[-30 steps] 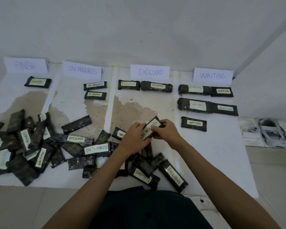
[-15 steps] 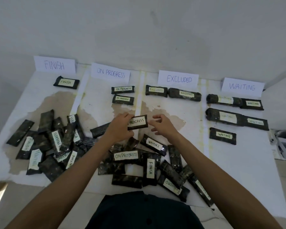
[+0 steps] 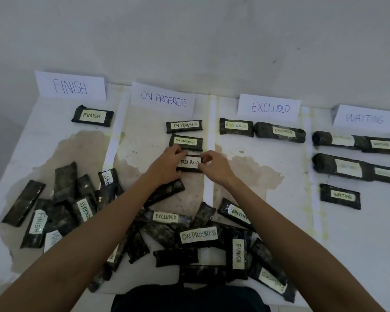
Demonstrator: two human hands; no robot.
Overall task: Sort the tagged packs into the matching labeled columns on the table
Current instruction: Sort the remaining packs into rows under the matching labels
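Observation:
A dark pack tagged ON PROGRESS (image 3: 190, 163) lies in the ON PROGRESS column, just below two other ON PROGRESS packs (image 3: 184, 126) (image 3: 186, 141). My left hand (image 3: 167, 164) grips its left end and my right hand (image 3: 213, 165) pinches its right end. Paper signs stand at the back: FINISH (image 3: 70, 86), ON PROGRESS (image 3: 163, 99), EXCLUDED (image 3: 269, 108), WAITING (image 3: 365, 118). One FINISH pack (image 3: 92, 115), two EXCLUDED packs (image 3: 236, 127) and several WAITING packs (image 3: 340, 196) sit in their columns.
A heap of several unsorted tagged packs (image 3: 198, 235) covers the near middle and left of the white table (image 3: 268, 199), under my forearms. White tape strips (image 3: 208, 143) divide the columns. A stained patch marks the table top. The wall stands right behind the signs.
Both hands carried the ON PROGRESS pack from above the heap forward and left into the ON PROGRESS column, below the two packs there. The camera tilted and shifted left.

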